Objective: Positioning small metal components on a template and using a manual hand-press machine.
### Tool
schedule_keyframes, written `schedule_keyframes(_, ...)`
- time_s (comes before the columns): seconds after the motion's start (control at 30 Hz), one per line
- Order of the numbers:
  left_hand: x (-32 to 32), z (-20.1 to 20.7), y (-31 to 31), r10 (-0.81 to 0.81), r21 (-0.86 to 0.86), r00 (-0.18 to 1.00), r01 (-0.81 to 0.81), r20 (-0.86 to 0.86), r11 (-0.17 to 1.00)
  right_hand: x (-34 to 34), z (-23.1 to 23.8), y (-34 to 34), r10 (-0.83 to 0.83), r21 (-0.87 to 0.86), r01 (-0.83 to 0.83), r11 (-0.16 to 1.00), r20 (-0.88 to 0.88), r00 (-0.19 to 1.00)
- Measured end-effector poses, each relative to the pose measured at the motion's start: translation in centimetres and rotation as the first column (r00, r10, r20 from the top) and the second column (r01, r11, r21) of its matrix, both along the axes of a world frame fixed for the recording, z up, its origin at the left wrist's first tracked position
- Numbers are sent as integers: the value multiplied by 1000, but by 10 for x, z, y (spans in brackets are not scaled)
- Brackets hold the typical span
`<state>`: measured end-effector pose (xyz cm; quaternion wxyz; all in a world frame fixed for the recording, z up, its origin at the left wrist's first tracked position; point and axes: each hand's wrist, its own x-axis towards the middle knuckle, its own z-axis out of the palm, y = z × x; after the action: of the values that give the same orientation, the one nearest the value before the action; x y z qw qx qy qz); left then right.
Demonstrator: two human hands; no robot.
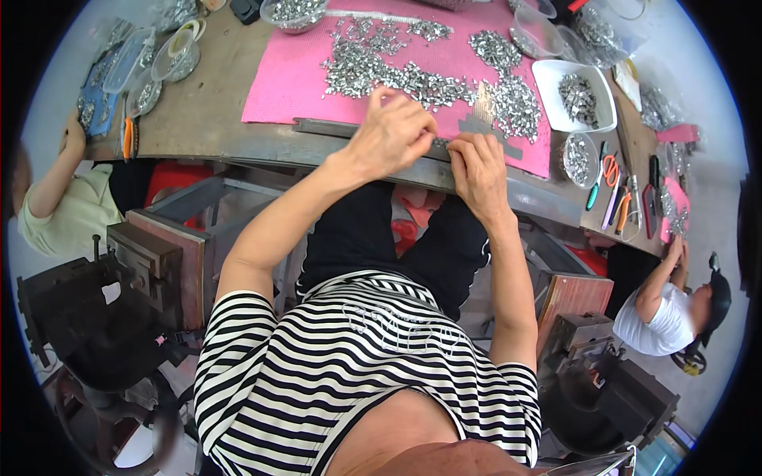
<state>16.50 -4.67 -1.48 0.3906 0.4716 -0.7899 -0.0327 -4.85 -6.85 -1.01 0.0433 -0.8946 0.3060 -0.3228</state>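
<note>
Metal rail (321, 128) — grey, long, narrow — lies along the near edge of the desk (202, 99), at 12 o'clock from frame centre. Both hands are on or right above it.

Left hand (390, 136): over the rail at 12, grip narrow, fingers curled, thumb tucked in. Can't tell if anything is in it. Right hand (480, 168): at the rail's right portion, about 1 o'clock, fingers bent down close together, tips by the rail. Grip narrow too; contents hidden by the fingers. The hands are near each other, with a small gap between.

Pink mat (274, 91) sits just beyond the rail. Big pile of small shiny metal pieces (369, 70) on it at 12, more heaps toward 1. Flat grey strip (512, 151) on the mat, just beside the right hand.

At 2: white tray (548, 97) with more pieces, clear tub (578, 159) near it, then orange-handled scissors (610, 170) among other hand tools. At 10: orange-handled tool (127, 140), blue tray (101, 119) and a co-worker's hand (74, 136). Second co-worker (660, 317) between 3 and 4 — white top, dark cap.
</note>
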Motion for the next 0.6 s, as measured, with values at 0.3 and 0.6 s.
schedule_keyframes(0.3,-26,-9,-2,-68,20,997,68,20,997,-22,-20,1,-239,135,203,970,365,900)
schedule_keyframes(0.6,-25,-10,0,-69,37,997,70,-39,997,-24,-23,1,-220,110,193,975,352,910)
